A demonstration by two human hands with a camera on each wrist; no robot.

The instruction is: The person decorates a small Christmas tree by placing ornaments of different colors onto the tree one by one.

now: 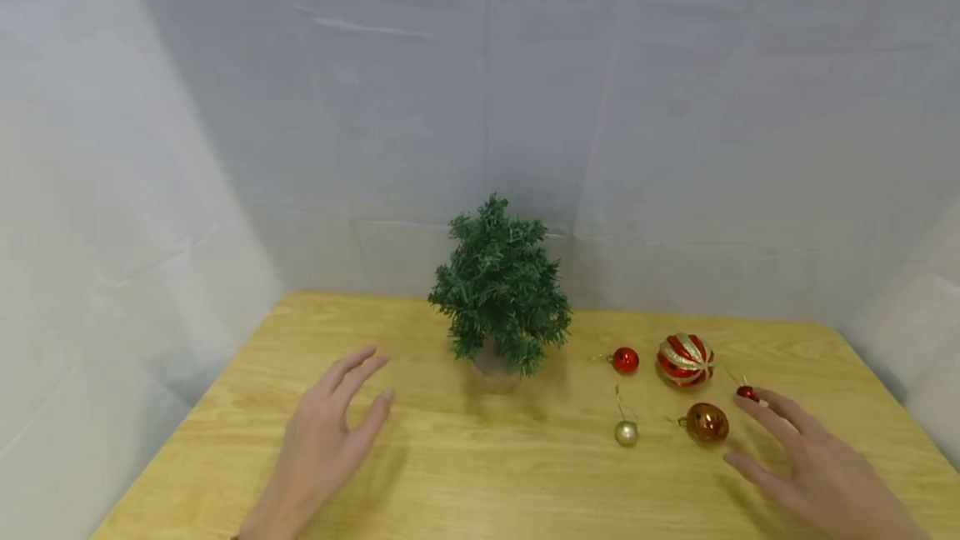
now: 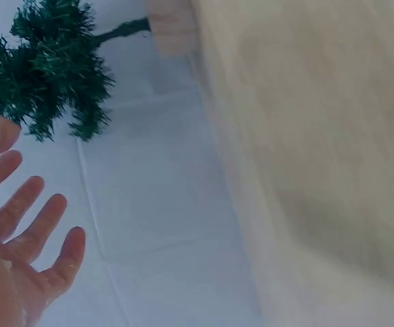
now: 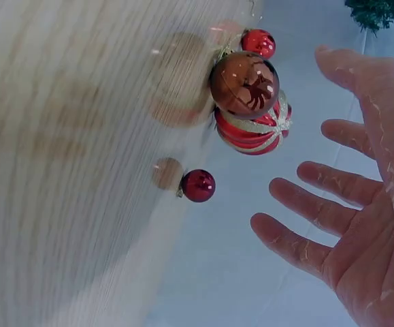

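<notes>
A small green artificial tree [image 1: 498, 290] stands in a pale pot [image 1: 495, 375] at the back middle of the wooden table [image 1: 480, 482]. My left hand [image 1: 378, 377] hovers open, left of the pot, fingers spread, holding nothing. To the right lie a small red ball [image 1: 625, 360], a red-and-gold striped ball [image 1: 685, 359], a copper ball [image 1: 707, 422], a small gold ball [image 1: 626, 433] and a tiny dark red ball [image 1: 746, 392]. My right hand [image 1: 738, 430] is open beside the copper ball, its fingertips at the tiny dark red ball. In the right wrist view the copper ball [image 3: 244, 84] and striped ball [image 3: 254, 133] lie ahead of the open palm [image 3: 346, 211].
Grey-white cloth walls [image 1: 525, 107] close in the table at the back and on both sides. The left wrist view shows the tree [image 2: 47, 68] beyond my spread fingers [image 2: 26, 218]. Bare wood lies in front of both hands.
</notes>
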